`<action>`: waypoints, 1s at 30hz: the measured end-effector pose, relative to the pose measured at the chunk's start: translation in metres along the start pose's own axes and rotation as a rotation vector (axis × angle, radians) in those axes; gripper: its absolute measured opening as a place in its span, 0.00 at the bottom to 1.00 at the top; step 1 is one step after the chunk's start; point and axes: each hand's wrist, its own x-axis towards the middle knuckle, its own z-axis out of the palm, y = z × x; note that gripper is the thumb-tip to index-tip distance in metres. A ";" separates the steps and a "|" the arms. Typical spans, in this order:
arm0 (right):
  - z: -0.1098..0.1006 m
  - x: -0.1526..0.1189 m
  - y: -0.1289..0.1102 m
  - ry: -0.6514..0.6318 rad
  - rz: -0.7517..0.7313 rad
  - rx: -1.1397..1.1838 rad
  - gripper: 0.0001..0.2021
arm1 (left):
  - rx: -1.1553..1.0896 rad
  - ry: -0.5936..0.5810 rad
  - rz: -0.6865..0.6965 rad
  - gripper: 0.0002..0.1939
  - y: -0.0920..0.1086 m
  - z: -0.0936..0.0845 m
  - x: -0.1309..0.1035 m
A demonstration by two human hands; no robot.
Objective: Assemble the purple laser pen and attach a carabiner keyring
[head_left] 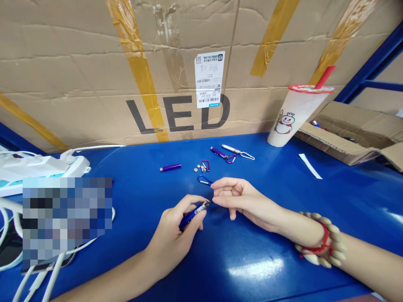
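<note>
My left hand [181,230] is closed around a small blue keychain flashlight [192,215], its silver end tilted up and to the right. Just right of that end is my right hand [234,197], with fingers loosely curved, thumb and index finger apart, and nothing visible between them. A blue carabiner clip [204,180] lies behind the right fingertips; whether they touch it is unclear. Farther back are several button cells [199,168] and a magenta carabiner clip [206,165]. To their left lies a purple flashlight tube [170,167].
Behind these are a purple flashlight [218,152] and a silver flashlight [231,148], both with clips. A drink cup [297,117] and an open cardboard box [340,151] stand right. Power strips [47,167] and cables crowd the left. A large carton [94,84] forms the back.
</note>
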 end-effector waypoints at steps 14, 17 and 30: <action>-0.001 0.000 0.000 -0.027 0.003 -0.046 0.19 | -0.002 -0.009 -0.020 0.12 0.001 -0.001 0.002; -0.001 0.001 0.001 -0.018 0.005 -0.041 0.18 | -0.005 -0.004 -0.014 0.12 0.001 -0.001 0.002; 0.001 -0.001 0.001 -0.024 -0.018 -0.011 0.15 | 0.004 0.000 -0.009 0.12 0.000 0.000 0.000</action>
